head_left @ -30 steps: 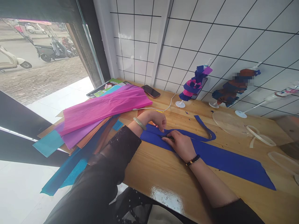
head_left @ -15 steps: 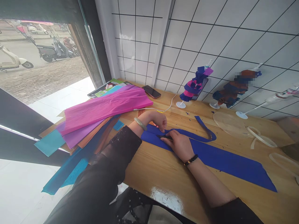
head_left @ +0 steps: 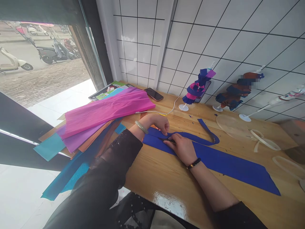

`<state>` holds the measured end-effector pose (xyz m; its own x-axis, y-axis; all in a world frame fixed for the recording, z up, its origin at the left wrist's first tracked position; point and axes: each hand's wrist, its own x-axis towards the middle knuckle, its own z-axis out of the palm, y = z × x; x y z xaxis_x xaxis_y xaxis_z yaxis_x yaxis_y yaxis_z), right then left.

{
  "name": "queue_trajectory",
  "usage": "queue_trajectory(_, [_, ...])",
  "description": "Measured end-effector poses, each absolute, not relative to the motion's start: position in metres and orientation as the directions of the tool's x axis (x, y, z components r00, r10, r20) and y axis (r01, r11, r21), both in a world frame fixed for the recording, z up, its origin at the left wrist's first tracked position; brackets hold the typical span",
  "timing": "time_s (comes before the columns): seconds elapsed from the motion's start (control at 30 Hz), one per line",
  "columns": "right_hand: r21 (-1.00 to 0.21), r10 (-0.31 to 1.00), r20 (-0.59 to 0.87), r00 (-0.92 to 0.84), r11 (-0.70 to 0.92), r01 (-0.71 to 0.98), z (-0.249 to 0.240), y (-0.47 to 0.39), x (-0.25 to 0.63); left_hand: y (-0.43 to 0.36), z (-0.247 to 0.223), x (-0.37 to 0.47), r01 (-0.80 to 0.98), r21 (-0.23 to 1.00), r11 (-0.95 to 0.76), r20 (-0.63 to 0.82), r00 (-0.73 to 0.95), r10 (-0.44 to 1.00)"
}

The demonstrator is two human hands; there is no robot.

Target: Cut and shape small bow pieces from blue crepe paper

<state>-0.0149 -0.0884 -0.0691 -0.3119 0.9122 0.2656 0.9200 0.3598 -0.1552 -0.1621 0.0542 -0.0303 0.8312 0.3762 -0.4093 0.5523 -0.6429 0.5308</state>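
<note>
A long sheet of deep-blue crepe paper (head_left: pixel 233 165) lies slantwise across the wooden table. Along its far edge a narrow blue strip (head_left: pixel 205 139) is parted from it and bends back at its right end. My right hand (head_left: pixel 183 148) is closed around small black scissors (head_left: pixel 171 140), mostly hidden by the fingers, with their dark tip between strip and sheet. Just beyond that tip, my left hand (head_left: pixel 162 123) is bent at the wrist, its curled fingers closed on the blue paper; the exact pinch point is hidden.
Pink crepe paper (head_left: pixel 109 106) tops a stack of coloured sheets at left. Behind are a phone (head_left: pixel 154 94), a white cable (head_left: pixel 170 111) and a blue-and-pink paper figure (head_left: pixel 196 87) on a stand. Clear plastic discs (head_left: pixel 230 127) and a white ribbon (head_left: pixel 264 140) lie at right.
The dark tip of the scissors looks slightly different between the fingers. Both hands hold nearly the same place on the blue paper; the whole view has shifted slightly.
</note>
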Motion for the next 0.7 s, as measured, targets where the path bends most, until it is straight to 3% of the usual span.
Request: queue_trajectory(0.7, [-0.148,0.915,0.271,-0.299,0.347,0.926,-0.068,-0.088,-0.018,0.046,-0.019,-0.195,0.602,0.494,-0.627,-0.381,0.798,0.466])
